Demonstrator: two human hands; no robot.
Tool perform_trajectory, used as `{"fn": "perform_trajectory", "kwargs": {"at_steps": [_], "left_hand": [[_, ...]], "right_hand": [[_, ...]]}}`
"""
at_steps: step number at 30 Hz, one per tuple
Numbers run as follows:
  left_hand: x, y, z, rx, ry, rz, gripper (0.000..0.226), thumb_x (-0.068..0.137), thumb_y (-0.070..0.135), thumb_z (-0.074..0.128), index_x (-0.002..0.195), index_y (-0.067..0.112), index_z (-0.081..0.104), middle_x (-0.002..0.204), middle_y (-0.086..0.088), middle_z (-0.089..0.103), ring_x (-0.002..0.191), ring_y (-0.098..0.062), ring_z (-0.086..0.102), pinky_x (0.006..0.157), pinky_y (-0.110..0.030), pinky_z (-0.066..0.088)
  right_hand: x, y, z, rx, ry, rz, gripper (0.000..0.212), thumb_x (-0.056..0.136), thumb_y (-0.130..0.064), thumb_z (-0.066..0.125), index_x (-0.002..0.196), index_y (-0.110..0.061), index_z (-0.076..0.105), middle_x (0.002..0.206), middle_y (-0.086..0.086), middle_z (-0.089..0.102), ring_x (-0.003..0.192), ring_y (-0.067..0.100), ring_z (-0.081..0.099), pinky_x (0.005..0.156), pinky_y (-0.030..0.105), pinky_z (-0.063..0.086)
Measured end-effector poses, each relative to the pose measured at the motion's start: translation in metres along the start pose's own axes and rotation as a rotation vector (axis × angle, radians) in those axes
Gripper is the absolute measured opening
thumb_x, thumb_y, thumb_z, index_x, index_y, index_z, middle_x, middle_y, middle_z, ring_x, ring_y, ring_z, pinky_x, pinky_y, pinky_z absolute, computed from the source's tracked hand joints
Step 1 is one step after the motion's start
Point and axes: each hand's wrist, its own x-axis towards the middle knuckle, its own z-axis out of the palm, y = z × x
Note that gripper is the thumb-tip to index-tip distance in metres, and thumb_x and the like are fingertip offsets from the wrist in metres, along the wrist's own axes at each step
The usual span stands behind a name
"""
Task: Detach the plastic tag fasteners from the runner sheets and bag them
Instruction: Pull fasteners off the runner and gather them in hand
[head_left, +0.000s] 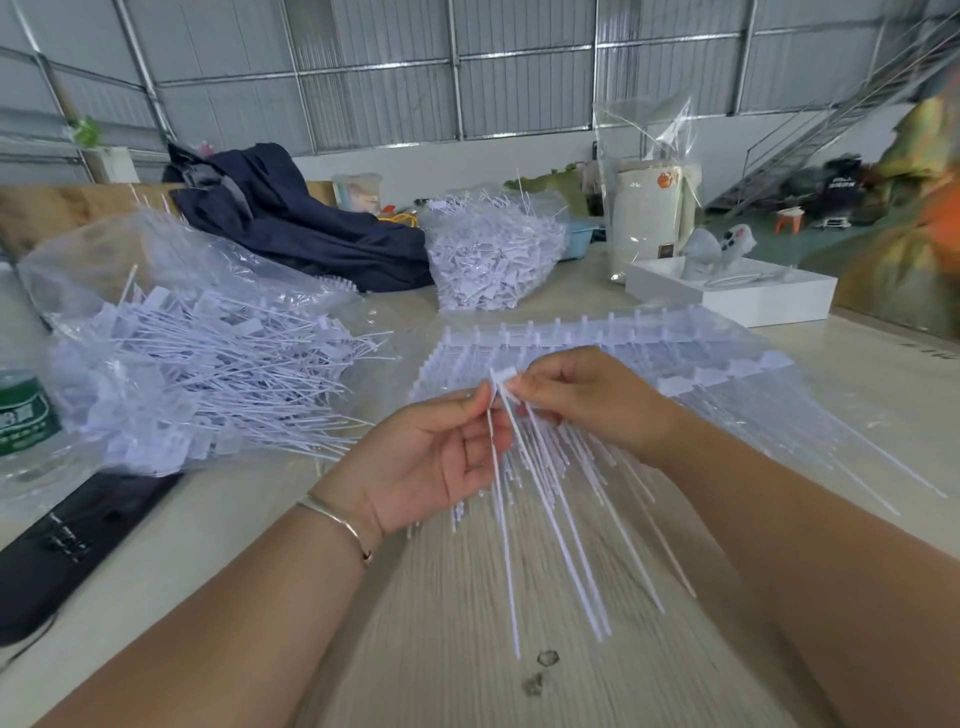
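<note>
My left hand (441, 452) holds a bundle of detached white tag fasteners (550, 519), their long tails fanning down toward me over the table. My right hand (587, 400) pinches the flat head of one fastener (504, 375) at the top of that bundle. Just behind my hands lies a stack of white runner sheets (649, 353) with fasteners still attached in rows. At the left an open clear plastic bag (171, 312) holds a heap of loose fasteners.
A second clear bag of fasteners (493, 254) stands at the back centre. Dark blue cloth (291, 223) lies behind the left bag. A water bottle (23, 415) and a black device (67, 540) sit at the left edge. A white box (737, 291) and tall empty bag are back right.
</note>
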Motion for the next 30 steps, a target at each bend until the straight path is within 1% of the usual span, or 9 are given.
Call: {"fn": "perform_trajectory", "kwargs": {"at_steps": [3,7,12,14,19,21,25,28,30], "left_hand": [[-0.001,0.004,-0.001,-0.049,0.045,0.018,0.006,0.080,0.019,0.068,0.075,0.017,0.066,0.070,0.000,0.061,0.052,-0.008,0.052,0.053,-0.021,0.047],[-0.002,0.007,-0.006,0.005,0.119,0.039,0.012,0.078,0.017,0.066,0.080,0.018,0.054,0.061,0.004,0.047,0.045,-0.004,0.037,0.048,-0.016,0.037],[0.001,0.009,-0.006,0.009,0.216,0.068,0.025,0.079,0.015,0.065,0.070,0.022,0.043,0.053,0.008,0.030,0.038,-0.003,0.022,0.042,-0.015,0.020],[0.001,0.010,-0.005,0.063,0.221,0.085,0.027,0.085,0.013,0.062,0.062,0.023,0.051,0.050,0.009,0.025,0.036,-0.003,0.018,0.042,-0.017,0.014],[-0.002,0.009,-0.002,0.558,0.396,0.209,0.033,0.083,0.007,0.065,0.052,0.017,0.062,0.049,0.006,0.027,0.042,-0.011,0.020,0.039,-0.019,0.018],[-0.001,0.007,0.003,0.784,0.527,0.266,0.019,0.078,0.012,0.068,0.061,0.005,0.061,0.050,0.004,0.029,0.043,-0.013,0.023,0.040,-0.019,0.020],[0.003,0.001,0.001,1.580,0.882,0.478,0.030,0.084,0.025,0.056,0.060,0.013,0.043,0.055,0.001,0.044,0.049,-0.017,0.042,0.046,-0.026,0.028],[0.004,0.005,-0.006,1.342,0.773,0.459,0.016,0.083,0.024,0.068,0.073,0.014,0.061,0.070,-0.001,0.061,0.063,-0.019,0.057,0.053,-0.029,0.040],[0.005,0.005,-0.005,1.066,0.649,0.380,0.018,0.073,0.015,0.080,0.080,0.010,0.065,0.072,0.001,0.061,0.064,-0.016,0.056,0.058,-0.027,0.041]], "right_hand": [[0.001,0.002,-0.004,-0.090,0.139,-0.062,0.062,0.080,-0.054,0.065,0.074,0.007,0.057,0.060,0.004,0.041,0.052,0.006,0.036,0.053,0.016,0.030],[0.003,0.012,-0.002,-0.207,0.207,-0.052,0.047,0.084,-0.047,0.069,0.074,-0.002,0.058,0.064,0.002,0.046,0.060,0.009,0.040,0.063,0.027,0.032],[0.003,0.012,-0.005,0.182,0.236,-0.031,0.010,0.078,-0.022,0.080,0.082,-0.013,0.078,0.071,0.017,0.067,0.065,0.028,0.060,0.068,0.023,0.047],[0.002,0.012,-0.009,0.296,0.218,-0.019,0.008,0.077,-0.014,0.080,0.085,-0.013,0.079,0.081,0.006,0.075,0.078,0.014,0.071,0.072,0.014,0.052],[0.000,0.011,-0.013,0.245,0.024,0.073,0.005,0.077,-0.006,0.075,0.082,-0.005,0.077,0.057,-0.012,0.065,0.052,-0.006,0.055,0.052,0.003,0.038],[0.001,0.012,-0.011,0.200,0.000,0.122,0.004,0.075,-0.006,0.076,0.078,-0.006,0.078,0.061,-0.008,0.067,0.056,-0.005,0.057,0.056,0.006,0.041],[0.003,0.010,-0.007,0.091,0.052,0.195,0.003,0.069,-0.005,0.074,0.068,-0.005,0.076,0.068,0.007,0.068,0.071,0.007,0.061,0.075,0.023,0.044],[0.004,0.011,-0.009,0.109,0.102,0.101,0.010,0.076,-0.013,0.076,0.071,-0.005,0.074,0.070,0.015,0.065,0.070,0.016,0.055,0.071,0.024,0.041],[0.005,0.015,-0.006,0.000,0.165,0.038,0.029,0.084,-0.028,0.073,0.072,-0.003,0.067,0.058,-0.003,0.052,0.058,0.005,0.046,0.061,0.015,0.035]]}}
